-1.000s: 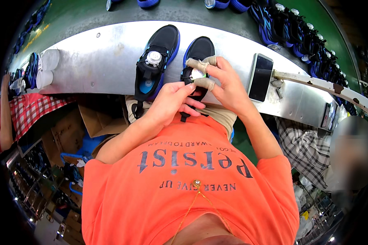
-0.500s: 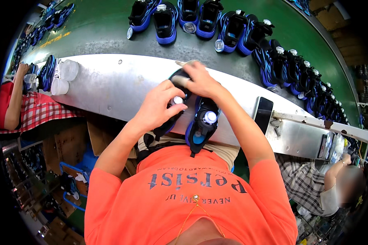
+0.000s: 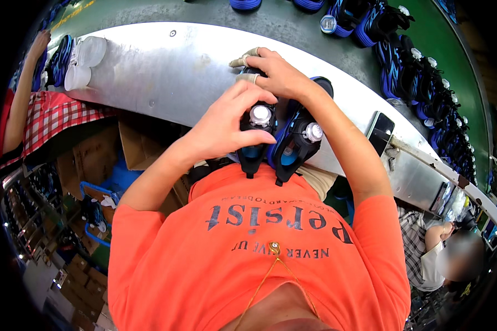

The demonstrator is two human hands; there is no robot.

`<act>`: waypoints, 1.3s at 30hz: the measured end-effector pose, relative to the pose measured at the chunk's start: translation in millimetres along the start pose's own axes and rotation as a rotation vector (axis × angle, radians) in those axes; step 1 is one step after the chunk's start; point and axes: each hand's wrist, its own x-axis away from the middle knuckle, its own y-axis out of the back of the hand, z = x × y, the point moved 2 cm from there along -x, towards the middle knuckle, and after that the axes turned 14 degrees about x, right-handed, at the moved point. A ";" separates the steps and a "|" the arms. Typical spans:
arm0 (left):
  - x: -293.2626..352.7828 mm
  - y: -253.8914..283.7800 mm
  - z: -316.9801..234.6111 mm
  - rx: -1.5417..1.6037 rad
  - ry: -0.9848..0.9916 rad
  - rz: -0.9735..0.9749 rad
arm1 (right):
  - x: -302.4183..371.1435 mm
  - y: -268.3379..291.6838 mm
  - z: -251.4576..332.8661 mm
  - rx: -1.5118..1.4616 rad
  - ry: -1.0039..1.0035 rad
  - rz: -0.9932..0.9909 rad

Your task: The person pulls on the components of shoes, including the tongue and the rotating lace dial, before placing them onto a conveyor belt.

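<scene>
Black-and-blue shoe (image 3: 253,151), resting at the near edge of the desk (image 3: 165,71).
Curving the left grip (image 3: 221,124) open around its white dial (image 3: 260,115); spreading the right grip (image 3: 279,74) over the toe, cannot tell whether clasping. Having a second shoe (image 3: 292,148) just beside, on the right.

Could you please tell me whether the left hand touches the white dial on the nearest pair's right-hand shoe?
Apart: the head view shows the left hand ending short of the white dial, with part of the shoe between them.
</scene>
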 end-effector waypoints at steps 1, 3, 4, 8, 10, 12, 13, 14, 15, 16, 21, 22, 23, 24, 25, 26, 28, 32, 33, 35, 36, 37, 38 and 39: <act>-0.6 -2.0 0.2 -0.150 -0.018 -0.048 | 0.7 0.8 -0.5 -0.005 -0.007 -0.006; -1.4 4.7 6.0 0.002 0.081 0.113 | -2.5 1.3 -1.2 -0.019 0.020 -0.025; -1.8 7.0 8.1 0.079 0.129 0.192 | -0.9 1.9 -1.4 -0.046 0.004 -0.010; -5.0 10.7 4.5 0.127 0.114 0.282 | 3.2 6.6 -3.6 -0.120 -0.044 0.009; -1.3 6.6 2.4 0.002 0.049 0.119 | 2.1 7.8 -2.7 -0.144 -0.059 0.005; 2.5 4.0 -0.2 -0.151 -0.035 -0.034 | -0.5 9.3 -3.9 -0.132 -0.054 -0.001; 3.5 3.1 -0.8 -0.139 0.009 -0.045 | -0.3 9.5 -4.4 -0.127 -0.054 -0.002; 4.2 2.5 1.0 -0.084 0.028 -0.013 | 0.7 9.1 -4.3 -0.133 -0.056 -0.005; 5.3 3.4 2.9 -0.031 0.047 0.015 | 0.5 9.3 -3.5 -0.138 -0.055 -0.008; 5.9 5.2 4.4 0.022 0.066 0.044 | 0.3 9.6 -2.6 -0.144 -0.054 -0.011; -16.9 29.1 17.9 0.166 0.009 0.467 | -4.9 9.5 1.7 -0.113 -0.054 0.018; -18.6 29.2 17.0 0.158 -0.036 0.504 | -4.6 8.9 1.6 -0.116 -0.051 0.009; -16.1 29.4 14.6 0.152 0.038 0.444 | -3.8 8.6 1.9 -0.124 -0.062 0.014; -13.7 28.0 6.9 0.147 0.108 0.391 | -2.5 9.0 1.8 -0.130 -0.081 0.016; -9.4 24.9 1.8 0.143 0.179 0.334 | -1.3 9.0 1.2 -0.136 -0.096 0.018; -3.8 20.6 2.4 0.081 0.107 0.226 | -0.6 9.2 -0.1 -0.132 -0.088 0.009; 4.0 12.8 6.8 -0.046 0.016 0.074 | 0.9 9.6 -0.9 -0.127 -0.063 -0.007; -5.5 20.5 22.7 0.118 -0.069 0.356 | 2.9 8.6 3.5 -0.135 -0.061 0.049; -10.2 22.2 24.2 0.139 -0.061 0.409 | 2.7 8.1 1.3 -0.130 -0.055 0.052; -8.3 21.6 22.0 0.086 -0.072 0.391 | 3.7 5.4 0.1 -0.126 -0.028 0.055; -3.0 17.5 20.2 0.015 -0.091 0.329 | 6.1 2.5 -2.4 -0.128 -0.016 0.053; -1.1 14.2 14.9 -0.064 -0.132 0.266 | 4.3 6.0 -8.3 -0.112 0.001 0.038; 13.5 8.0 0.2 -0.143 -0.159 0.068 | 10.2 7.6 -7.7 -0.075 0.000 -0.018; 27.2 7.8 -7.3 -0.090 -0.206 -0.003 | 14.9 22.3 -2.1 -0.023 -0.009 -0.041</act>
